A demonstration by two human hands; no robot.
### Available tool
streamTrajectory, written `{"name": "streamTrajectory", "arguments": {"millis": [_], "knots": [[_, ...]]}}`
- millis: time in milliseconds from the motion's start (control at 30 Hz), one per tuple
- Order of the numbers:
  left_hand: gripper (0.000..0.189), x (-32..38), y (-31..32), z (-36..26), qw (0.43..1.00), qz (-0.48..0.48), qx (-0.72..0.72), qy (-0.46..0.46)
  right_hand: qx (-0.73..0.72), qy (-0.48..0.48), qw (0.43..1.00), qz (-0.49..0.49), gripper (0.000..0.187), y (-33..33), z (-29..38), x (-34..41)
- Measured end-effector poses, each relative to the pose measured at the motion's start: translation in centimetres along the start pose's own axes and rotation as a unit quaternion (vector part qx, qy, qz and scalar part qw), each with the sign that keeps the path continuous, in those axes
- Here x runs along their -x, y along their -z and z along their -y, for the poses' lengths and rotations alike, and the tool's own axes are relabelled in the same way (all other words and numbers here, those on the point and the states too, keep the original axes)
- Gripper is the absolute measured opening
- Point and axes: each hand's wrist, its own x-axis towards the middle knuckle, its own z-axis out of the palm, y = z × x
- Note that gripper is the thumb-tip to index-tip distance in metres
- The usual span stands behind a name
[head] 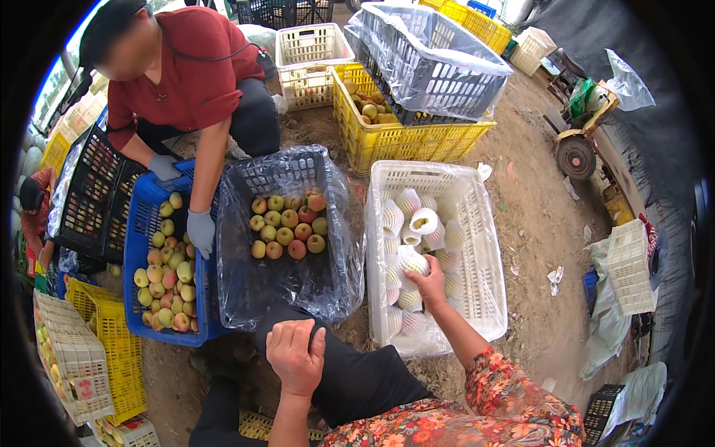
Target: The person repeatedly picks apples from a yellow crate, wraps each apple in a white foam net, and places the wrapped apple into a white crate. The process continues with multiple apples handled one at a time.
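Note:
My right hand (430, 281) grips an apple in a white foam net sleeve (411, 259), inside a white plastic crate (491, 279) lined with clear film. More sleeved apples sit packed around it, and one open sleeve (423, 222) shows a bit of the fruit within. Fingers curled in, my left hand (296, 355) is raised over my dark-trousered knee (357, 374), and no object shows in it. Left of the white crate stands a dark crate (240, 184) lined with clear film, holding bare red-green apples (286, 218).
A co-worker in a red top (206, 67) crouches opposite, gloved hands at a blue crate (131, 234) of loose apples. Behind, a film-covered dark crate (441, 84) leans on a yellow crate (402, 142) of fruit. Stacked crates (106, 324) stand left; a wheeled cart (578, 156) is far right.

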Motion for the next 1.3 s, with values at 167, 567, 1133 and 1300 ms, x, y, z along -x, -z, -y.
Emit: {"name": "streamTrajectory", "arguments": {"millis": [167,567,1133,1300], "knots": [[0.007,-0.2,-0.7,0.5,0.999,-0.041,0.023,0.023,0.23,0.059,0.967,-0.093,0.078,-1.0,-11.3,-7.0],[0.006,-0.6,-1.6,0.4,0.998,-0.038,0.015,0.041,0.337,0.023,0.941,-0.016,0.087,-3.5,-15.2,-11.9],[0.006,-0.4,-1.4,0.6,0.998,-0.036,0.016,0.041,0.124,-0.205,0.948,-0.209,0.067,-2.7,-4.1,-22.4],[0.005,-0.3,-1.4,0.9,0.998,-0.038,0.014,0.041,-0.171,-0.113,0.971,-0.123,0.074,2.3,-5.9,-19.6]]}}
